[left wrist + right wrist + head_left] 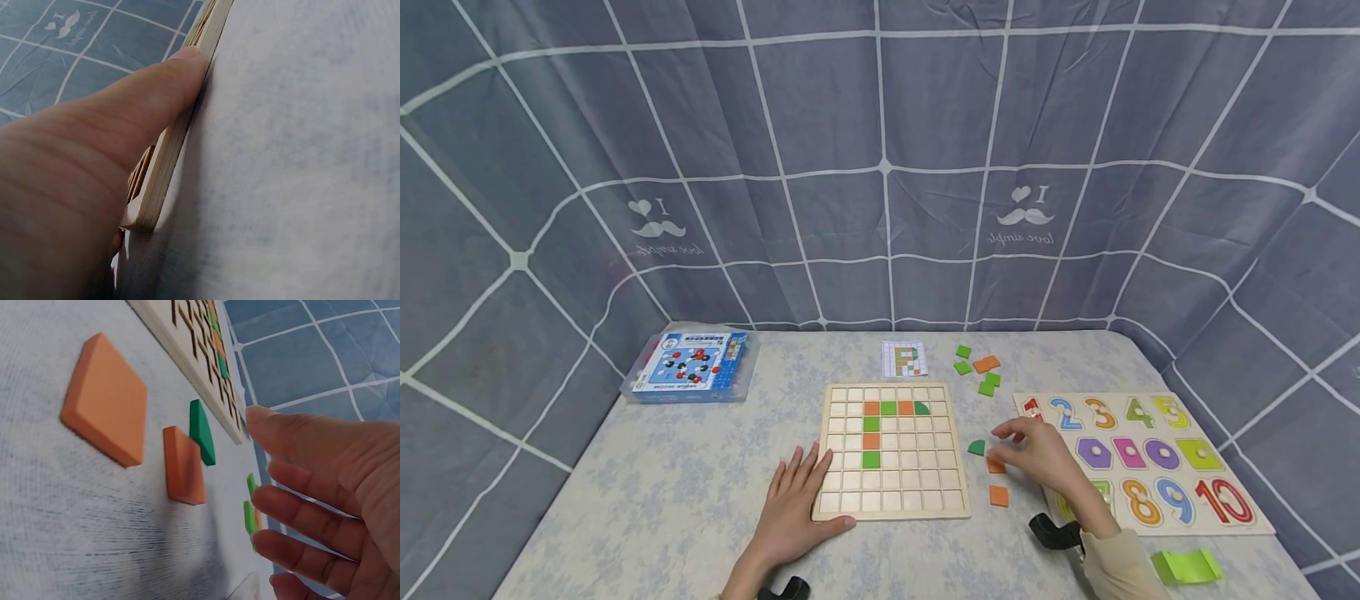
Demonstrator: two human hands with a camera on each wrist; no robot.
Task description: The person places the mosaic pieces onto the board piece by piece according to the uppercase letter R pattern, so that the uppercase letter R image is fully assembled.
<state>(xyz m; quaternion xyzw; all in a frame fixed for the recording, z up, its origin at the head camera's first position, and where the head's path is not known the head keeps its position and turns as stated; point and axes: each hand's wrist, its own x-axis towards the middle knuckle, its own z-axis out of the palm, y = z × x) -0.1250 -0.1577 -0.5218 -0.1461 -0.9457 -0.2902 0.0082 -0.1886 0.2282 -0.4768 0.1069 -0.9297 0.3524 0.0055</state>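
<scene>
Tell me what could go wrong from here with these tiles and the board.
1. The right hand hovers by an orange tile close to a dark green quarter-round; picking up one could nudge the other.
2. The left hand rests on the board at its near left corner; a sideways push might slide it and jostle the placed tiles.
3. Both colours recur, so a wrong shape might be picked.

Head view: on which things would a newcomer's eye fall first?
Probably the large number puzzle, brightly coloured, on the right side of the table. Next would come the wooden grid board near the middle, where orange and green tiles stand out against pale wood and the left hand touches the left edge.
</scene>
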